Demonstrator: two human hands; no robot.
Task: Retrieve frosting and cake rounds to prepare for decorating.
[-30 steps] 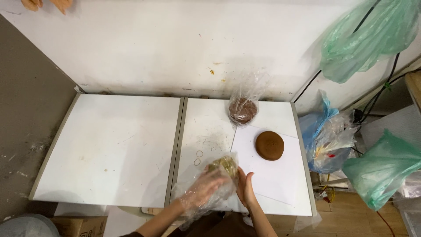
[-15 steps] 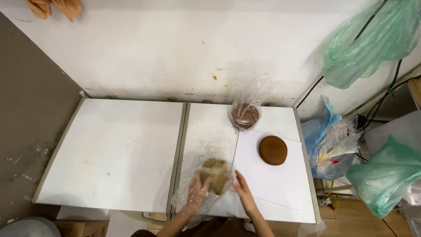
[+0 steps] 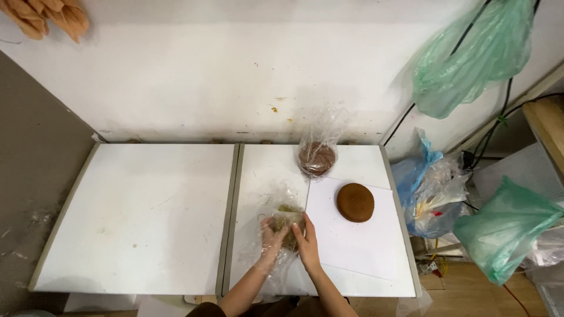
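**Both hands on a bagged lump at the near edge of the table**

I see 2 hands working at the front of the right-hand white board [image 3: 352,264]. My left hand [image 3: 271,239] is inside or under a clear plastic bag [image 3: 276,258], fingers spread and curled against a greenish-brown lump [image 3: 288,226] through the film. My right hand [image 3: 306,243] lies flat against the right side of the same lump, fingers pressed together and pointing away from me. The lump sits between the 2 palms, touching both, near the seam where the 2 boards meet.

Further back on the same board stands a second clear bag [image 3: 318,154] with a brown round mass in its bottom, its neck open and standing upright. To its right and nearer to me, a bare brown disc [image 3: 355,202] lies flat on a white sheet, well apart from my hands.

The left-hand board [image 3: 141,217] carries nothing I can make out. Right of the table hang green plastic bags [image 3: 470,56], and a blue and clear bundle of bags [image 3: 432,188] sits just beside the table edge.
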